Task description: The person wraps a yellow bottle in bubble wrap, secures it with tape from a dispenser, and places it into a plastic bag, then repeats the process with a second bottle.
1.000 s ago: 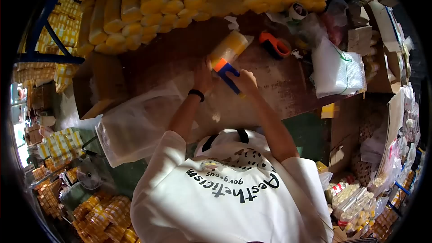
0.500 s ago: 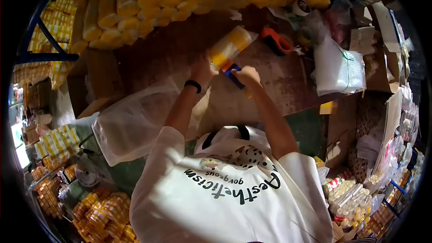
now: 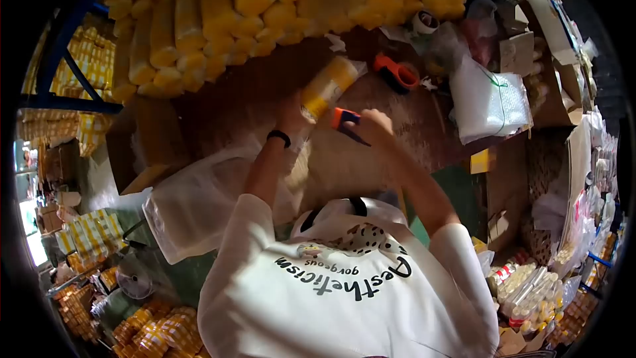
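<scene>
The left hand [image 3: 289, 114] is clamped on the near end of a yellow plastic-wrapped cylindrical roll [image 3: 329, 84], which lies slanted on the brown counter [image 3: 424, 126]. The right hand [image 3: 379, 126], just beside it, grips an orange-and-blue handheld tool [image 3: 346, 119]. An orange tape dispenser [image 3: 396, 73] lies beyond the right hand.

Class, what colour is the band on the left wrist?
Black wristband, seen in the head view.

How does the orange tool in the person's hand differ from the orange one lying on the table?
The held tool is gripped in the right hand, close to the yellow roll; the table tool lies untouched farther off. The held tool has a dark bluish part below its orange end; the table tool looks all orange around a dark opening. Both are small orange tools.
</scene>
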Motion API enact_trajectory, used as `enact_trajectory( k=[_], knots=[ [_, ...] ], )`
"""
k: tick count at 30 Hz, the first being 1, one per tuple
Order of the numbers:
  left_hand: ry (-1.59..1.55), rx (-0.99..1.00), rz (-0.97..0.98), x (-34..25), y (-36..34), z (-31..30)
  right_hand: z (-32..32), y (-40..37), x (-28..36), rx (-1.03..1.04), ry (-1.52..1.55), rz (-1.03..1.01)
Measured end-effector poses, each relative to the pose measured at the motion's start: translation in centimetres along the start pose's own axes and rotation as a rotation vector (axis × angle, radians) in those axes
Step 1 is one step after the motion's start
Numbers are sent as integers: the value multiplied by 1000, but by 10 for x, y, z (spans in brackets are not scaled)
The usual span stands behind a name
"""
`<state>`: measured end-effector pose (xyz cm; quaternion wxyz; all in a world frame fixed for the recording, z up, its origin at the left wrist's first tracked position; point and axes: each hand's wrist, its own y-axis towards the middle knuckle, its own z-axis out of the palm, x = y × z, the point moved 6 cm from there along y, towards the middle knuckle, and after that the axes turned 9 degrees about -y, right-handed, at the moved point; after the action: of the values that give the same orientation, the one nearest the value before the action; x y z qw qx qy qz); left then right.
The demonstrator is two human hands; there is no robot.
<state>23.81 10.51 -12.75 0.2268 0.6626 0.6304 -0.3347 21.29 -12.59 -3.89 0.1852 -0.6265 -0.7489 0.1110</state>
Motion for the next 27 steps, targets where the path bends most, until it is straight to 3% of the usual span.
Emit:
enact_trajectory(
  k=[1,2,4,5,6,7,11,13,14,17,22,25,27],
  knots=[
    [19,21,-26,-2,-4,2,-8,-9,-20,-14,66,57],
    [138,-9,-15,-8,-12,5,-3,-19,-46,-218,96,61],
    [378,-69,11,-27,-30,15,-17,-51,-76,-49,275,285],
    [497,-99,26,-38,-40,21,-6,-62,-95,-113,225,257],
    [523,-206,140,-55,-59,28,12,-73,-112,-176,174,234],
    [544,-310,254,-71,-81,35,25,-82,-127,-246,321,243],
    [323,-153,496,-107,-147,74,64,-142,-164,-451,957,389],
    [174,-132,623,-137,-168,45,69,-156,-158,-487,1171,440],
    [231,-279,721,-148,-167,31,65,-163,-153,-487,1209,436],
    [29,-221,328,-115,-138,41,71,-175,-156,-426,1311,398],
    [-338,-91,338,-145,-128,44,59,-196,-146,-435,1195,104],
    [-951,238,237,-204,-132,32,30,-211,-124,-392,1179,-52],
    [-1076,429,216,-240,-137,25,26,-216,-117,-411,1046,-127]
  ],
)
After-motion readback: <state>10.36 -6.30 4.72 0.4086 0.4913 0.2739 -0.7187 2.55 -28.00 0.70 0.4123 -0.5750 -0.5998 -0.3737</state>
